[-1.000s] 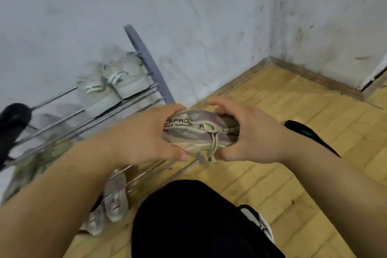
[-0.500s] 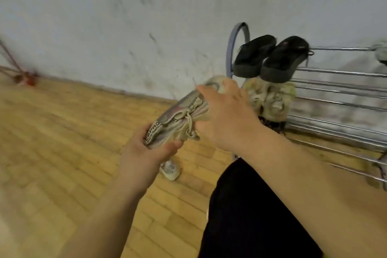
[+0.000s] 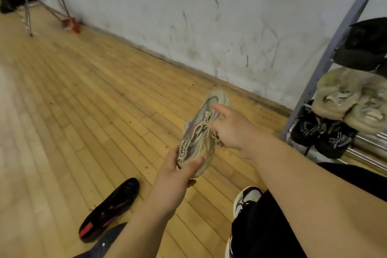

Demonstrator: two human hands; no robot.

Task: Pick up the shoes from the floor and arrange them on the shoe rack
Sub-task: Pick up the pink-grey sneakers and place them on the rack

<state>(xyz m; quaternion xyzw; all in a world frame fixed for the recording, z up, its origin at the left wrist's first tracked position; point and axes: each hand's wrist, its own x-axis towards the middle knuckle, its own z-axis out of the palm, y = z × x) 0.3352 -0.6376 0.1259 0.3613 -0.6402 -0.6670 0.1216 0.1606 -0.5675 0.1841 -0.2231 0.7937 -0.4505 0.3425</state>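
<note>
Head view. Left hand (image 3: 178, 174) grips the heel end of a beige sneaker (image 3: 199, 134), thumb over the side, fingers under the sole. The sneaker is in the air above the floor (image 3: 83, 94), toe pointing away toward the wall, left of the rack (image 3: 326, 65). Right hand (image 3: 232, 130) is at the laces, index finger straight along the upper, other fingers curled; can't tell whether it pinches the laces or just touches.

On the rack: beige pair (image 3: 343, 98) on the middle tier, dark shoes above and below. A black shoe (image 3: 111, 209) with red on the sole and a blue shoe (image 3: 104, 245) lie on the floor near the left arm.

Step looks like carrying the sneaker to the rack. To do it well: keep the heel grip firm, steady the front with the right hand, swing right, set the sole flat across two bars with the toe toward the wall, beside shoes already there, not on them. Tuck the laces so they don't snag a bar.
</note>
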